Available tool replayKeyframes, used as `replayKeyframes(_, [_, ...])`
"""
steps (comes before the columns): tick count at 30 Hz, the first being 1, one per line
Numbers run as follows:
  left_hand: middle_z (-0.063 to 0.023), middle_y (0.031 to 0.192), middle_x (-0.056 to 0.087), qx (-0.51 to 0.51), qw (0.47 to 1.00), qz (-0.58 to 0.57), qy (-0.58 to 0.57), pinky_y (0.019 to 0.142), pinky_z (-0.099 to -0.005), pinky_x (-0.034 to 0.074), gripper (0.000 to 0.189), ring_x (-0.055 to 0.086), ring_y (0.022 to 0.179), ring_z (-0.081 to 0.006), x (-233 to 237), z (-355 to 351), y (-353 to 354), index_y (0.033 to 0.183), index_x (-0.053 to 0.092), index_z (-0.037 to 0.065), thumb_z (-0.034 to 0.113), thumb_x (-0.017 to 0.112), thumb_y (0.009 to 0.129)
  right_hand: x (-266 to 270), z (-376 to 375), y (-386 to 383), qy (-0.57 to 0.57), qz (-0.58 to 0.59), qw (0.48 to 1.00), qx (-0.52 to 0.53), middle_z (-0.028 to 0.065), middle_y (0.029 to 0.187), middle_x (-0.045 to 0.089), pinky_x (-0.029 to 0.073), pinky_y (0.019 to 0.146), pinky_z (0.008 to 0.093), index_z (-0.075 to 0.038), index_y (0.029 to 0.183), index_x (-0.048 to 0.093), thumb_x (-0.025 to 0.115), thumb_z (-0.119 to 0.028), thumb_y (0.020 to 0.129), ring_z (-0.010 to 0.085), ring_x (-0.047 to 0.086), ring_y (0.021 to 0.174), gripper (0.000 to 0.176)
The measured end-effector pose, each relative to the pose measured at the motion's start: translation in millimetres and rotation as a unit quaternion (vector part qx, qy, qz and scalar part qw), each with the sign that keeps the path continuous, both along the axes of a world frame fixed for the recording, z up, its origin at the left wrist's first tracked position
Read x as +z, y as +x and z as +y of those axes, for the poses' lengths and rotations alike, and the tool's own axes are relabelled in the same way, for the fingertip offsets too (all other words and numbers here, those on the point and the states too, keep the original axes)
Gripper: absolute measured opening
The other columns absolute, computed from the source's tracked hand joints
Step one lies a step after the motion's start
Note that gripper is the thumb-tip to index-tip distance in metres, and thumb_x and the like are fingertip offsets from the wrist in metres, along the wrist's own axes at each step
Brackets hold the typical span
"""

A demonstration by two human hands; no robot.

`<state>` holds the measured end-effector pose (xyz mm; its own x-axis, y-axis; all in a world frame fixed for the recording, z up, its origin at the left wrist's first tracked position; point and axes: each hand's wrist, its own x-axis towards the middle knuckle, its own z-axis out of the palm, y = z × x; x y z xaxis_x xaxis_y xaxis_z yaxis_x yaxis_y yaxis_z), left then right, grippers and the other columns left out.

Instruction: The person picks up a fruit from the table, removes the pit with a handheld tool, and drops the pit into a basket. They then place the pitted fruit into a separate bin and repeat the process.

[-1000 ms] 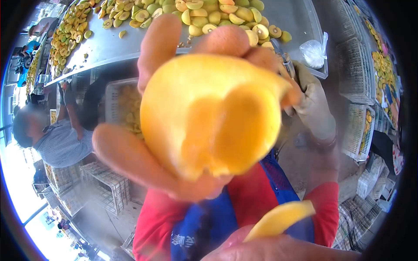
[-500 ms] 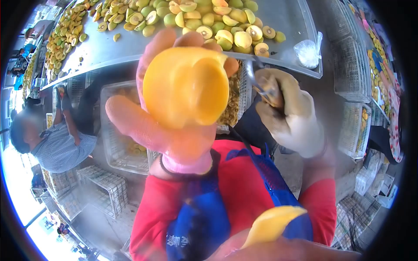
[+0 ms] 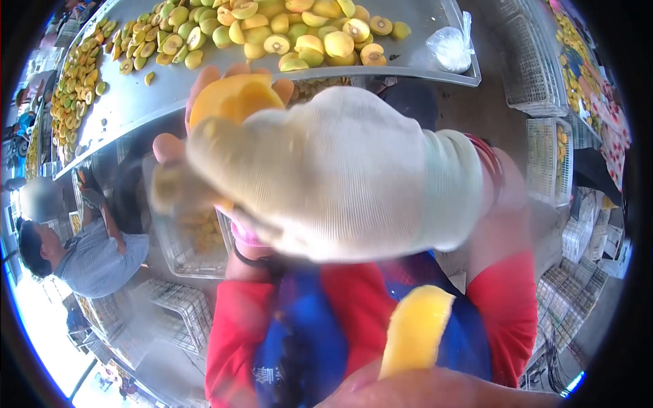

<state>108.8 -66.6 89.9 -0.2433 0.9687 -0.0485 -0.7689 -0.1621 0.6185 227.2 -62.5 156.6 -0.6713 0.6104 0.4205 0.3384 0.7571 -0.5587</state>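
From my remote post I am watching the white-gloved right hand (image 3: 340,177) crossing in front of the left hand (image 3: 194,92), no longer hanging apart from it as half a second ago; the left is grasping a yellow fruit piece (image 3: 235,97) by the near edge of the metal table (image 3: 160,95); the right is covering the fruit's lower part and the left palm; its fingertips are blurring, and I cannot tell whether they are holding anything.
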Motion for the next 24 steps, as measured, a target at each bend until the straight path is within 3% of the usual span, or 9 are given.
replayKeyframes(3, [-0.0153, 0.101, 0.068, 0.033, 0.999, -0.011, -0.03, 0.072, -0.0456, 0.057, 0.075, 0.068, 0.089, -0.0279, 7, 4, 3, 0.124, 0.055, 0.001, 0.067, 0.056, 0.087, 6, -17, -8, 0.05, 0.033, 0.997, -0.039, 0.0093, 0.059, 0.059, 0.048, 0.042, 0.0378, 0.003, 0.108, 0.058, 0.065, -0.016, 0.078, 0.025, 0.062, 0.048, 0.036])
replayKeyframes(6, [-0.0151, 0.103, 0.067, -0.043, 0.989, -0.022, 0.137, 0.077, -0.0469, 0.057, 0.081, 0.067, 0.091, -0.0273, -19, 20, -5, 0.122, 0.057, 0.002, 0.074, 0.049, 0.087, -4, -34, -25, 0.076, 0.091, 0.985, -0.126, 0.0068, 0.056, 0.054, 0.043, 0.034, 0.0361, -0.001, 0.105, 0.059, 0.068, -0.027, 0.078, 0.0221, 0.058, 0.041, 0.038])
replayKeyframes(11, [-0.0167, 0.12, 0.063, -0.068, 0.996, -0.026, 0.06, 0.09, -0.0495, 0.052, 0.095, 0.062, 0.106, -0.0323, -18, 6, -9, 0.135, 0.049, 0.002, 0.082, 0.026, 0.089, 52, -52, -20, -0.068, -0.165, 0.979, -0.099, 0.0071, 0.052, 0.054, 0.043, 0.034, 0.0387, -0.003, 0.091, 0.065, 0.068, -0.029, 0.076, 0.0225, 0.057, 0.04, 0.031])
replayKeyframes(14, [-0.0168, 0.119, 0.063, -0.103, 0.991, -0.052, 0.072, 0.089, -0.0496, 0.053, 0.096, 0.063, 0.105, -0.0328, -16, 4, -8, 0.134, 0.051, 0.001, 0.082, 0.028, 0.088, 65, -53, -23, -0.141, -0.199, 0.964, -0.11, 0.0088, 0.051, 0.054, 0.043, 0.033, 0.0415, -0.006, 0.076, 0.067, 0.067, -0.031, 0.074, 0.0225, 0.057, 0.04, 0.025])
replayKeyframes(15, [-0.0169, 0.118, 0.063, -0.101, 0.991, -0.054, 0.064, 0.09, -0.0496, 0.053, 0.095, 0.063, 0.105, -0.033, -15, 3, -8, 0.133, 0.051, 0.001, 0.082, 0.028, 0.088, 57, -64, -28, -0.177, -0.149, 0.961, -0.153, 0.009, 0.053, 0.055, 0.043, 0.033, 0.0407, -0.006, 0.081, 0.067, 0.067, -0.03, 0.074, 0.0217, 0.057, 0.04, 0.025])
replayKeyframes(17, [-0.0171, 0.118, 0.064, -0.094, 0.993, -0.058, 0.05, 0.09, -0.0498, 0.052, 0.095, 0.063, 0.104, -0.0335, -14, 2, -7, 0.133, 0.051, 0.001, 0.082, 0.029, 0.089, 42, -66, -27, -0.115, -0.134, 0.975, -0.135, 0.0093, 0.059, 0.057, 0.044, 0.033, 0.0394, -0.006, 0.092, 0.066, 0.066, -0.026, 0.075, 0.0203, 0.056, 0.039, 0.026])
replayKeyframes(18, [-0.0172, 0.118, 0.064, -0.103, 0.991, -0.072, 0.043, 0.091, -0.05, 0.052, 0.094, 0.063, 0.104, -0.0336, -13, 2, -7, 0.133, 0.051, 0.001, 0.081, 0.029, 0.089, 33, -55, -17, -0.015, -0.168, 0.983, -0.074, 0.0094, 0.063, 0.058, 0.044, 0.033, 0.0388, -0.005, 0.097, 0.064, 0.066, -0.024, 0.076, 0.0195, 0.055, 0.039, 0.028])
replayKeyframes(21, [-0.0177, 0.119, 0.063, -0.106, 0.99, -0.082, 0.037, 0.093, -0.0505, 0.051, 0.09, 0.063, 0.104, -0.0339, -11, 2, -12, 0.133, 0.052, 0.001, 0.078, 0.029, 0.092, 2, -38, 2, 0.101, -0.126, 0.984, -0.069, 0.0102, 0.077, 0.061, 0.049, 0.039, 0.0375, -0.004, 0.112, 0.056, 0.067, -0.008, 0.075, 0.0236, 0.059, 0.047, 0.039])
replayKeyframes(24, [-0.0201, 0.123, 0.061, -0.056, 0.997, -0.016, 0.043, 0.097, -0.0499, 0.048, 0.087, 0.061, 0.109, -0.0353, -18, 4, -17, 0.135, 0.05, 0.001, 0.075, 0.033, 0.092, -20, -7, 27, 0.062, -0.053, 0.991, -0.11, 0.0124, 0.082, 0.064, 0.052, 0.053, 0.04, -0.003, 0.113, 0.053, 0.071, -0.005, 0.075, 0.0323, 0.064, 0.062, 0.043])
